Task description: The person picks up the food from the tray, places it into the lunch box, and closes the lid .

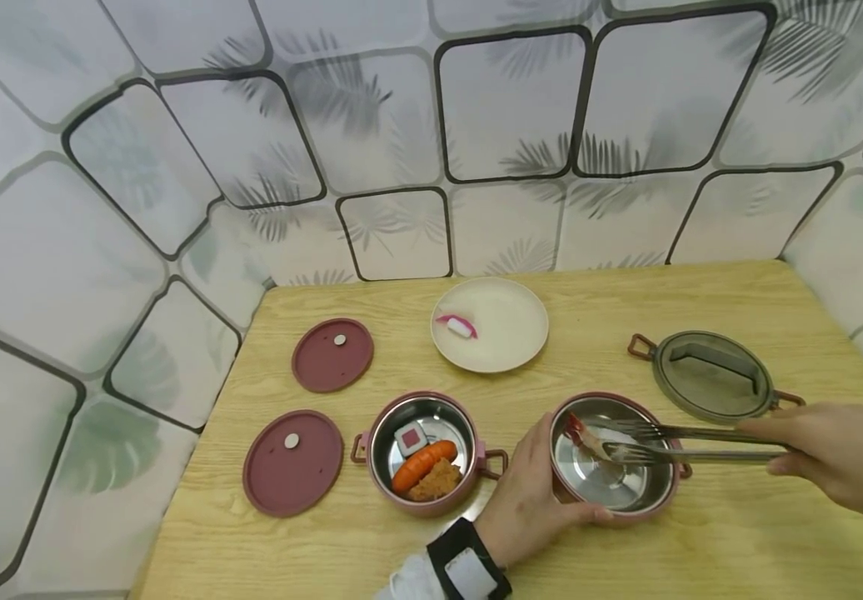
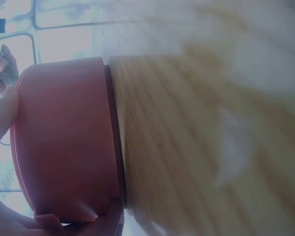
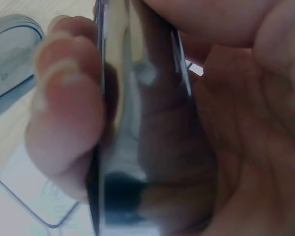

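Note:
My left hand (image 1: 525, 508) grips the side of a pink, steel-lined pot (image 1: 611, 490), thumb along the front rim. In the left wrist view the pot's reddish outer wall (image 2: 64, 137) fills the space beside the fingers, its base by the wooden tabletop. My right hand (image 1: 844, 458) holds metal tongs (image 1: 724, 456), whose ends reach inside this pot. At the tong tips lies a shrimp piece (image 1: 587, 439) with a red tail; whether the tips pinch it, I cannot tell. Up close in the right wrist view, fingers wrap the shiny tongs (image 3: 157, 137).
Left of my left hand stands a second pot (image 1: 456, 414) holding a sausage (image 1: 424, 467), a brown crumbly piece (image 1: 436, 482) and a white-and-red block (image 1: 411, 438). Two maroon lids (image 1: 332, 354) lie farther left. A cream plate (image 1: 506, 333) bears a pink-and-white piece (image 1: 460, 327). A glass lid (image 1: 709, 396) rests back right.

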Available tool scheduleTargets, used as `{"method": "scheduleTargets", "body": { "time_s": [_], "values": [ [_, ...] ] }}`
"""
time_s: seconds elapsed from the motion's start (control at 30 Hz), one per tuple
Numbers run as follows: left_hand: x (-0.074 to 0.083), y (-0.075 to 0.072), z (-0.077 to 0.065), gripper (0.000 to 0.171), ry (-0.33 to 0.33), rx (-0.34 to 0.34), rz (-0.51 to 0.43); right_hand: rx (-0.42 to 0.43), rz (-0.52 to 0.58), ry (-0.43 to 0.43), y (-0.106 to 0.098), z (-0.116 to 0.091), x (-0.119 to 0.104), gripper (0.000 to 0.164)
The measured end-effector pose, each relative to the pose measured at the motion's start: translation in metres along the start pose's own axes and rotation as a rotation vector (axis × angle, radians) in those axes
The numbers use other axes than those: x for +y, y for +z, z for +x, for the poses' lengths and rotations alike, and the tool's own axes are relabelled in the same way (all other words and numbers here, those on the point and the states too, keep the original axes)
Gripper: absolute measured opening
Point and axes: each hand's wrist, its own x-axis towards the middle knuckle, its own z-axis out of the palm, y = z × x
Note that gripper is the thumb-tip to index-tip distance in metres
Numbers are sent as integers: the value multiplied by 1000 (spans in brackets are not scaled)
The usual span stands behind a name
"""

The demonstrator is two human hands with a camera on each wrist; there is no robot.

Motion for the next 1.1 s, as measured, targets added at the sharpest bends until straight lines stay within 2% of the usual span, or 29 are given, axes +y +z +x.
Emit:
{"method": "scheduleTargets", "body": {
  "time_s": [0.1,0.2,0.3,0.5,0.57,0.77,0.93,1.1],
  "values": [
    [0,0,1,106,10,2,-5,-20,-17,49,-4,3,-10,42],
    [0,0,1,107,-15,-10,-21,-37,-43,87,-8,6,-15,43],
    [0,0,0,108,-45,-26,-41,-52,-50,118,-8,8,-15,46],
    [0,0,0,108,-33,-20,-35,-63,-46,150,-3,8,-9,50],
    [0,0,-1,109,-32,-22,-36,-18,-50,117,-4,7,-7,51],
    [-1,-1,0,109,-10,-8,-50,230,5,-89,-16,12,-5,52],
    [-1,-1,0,108,-14,-9,-28,253,81,-105,-29,30,-14,48],
    [0,0,-1,109,-12,-18,-13,241,158,-68,-32,61,-21,46]
  ]
}}
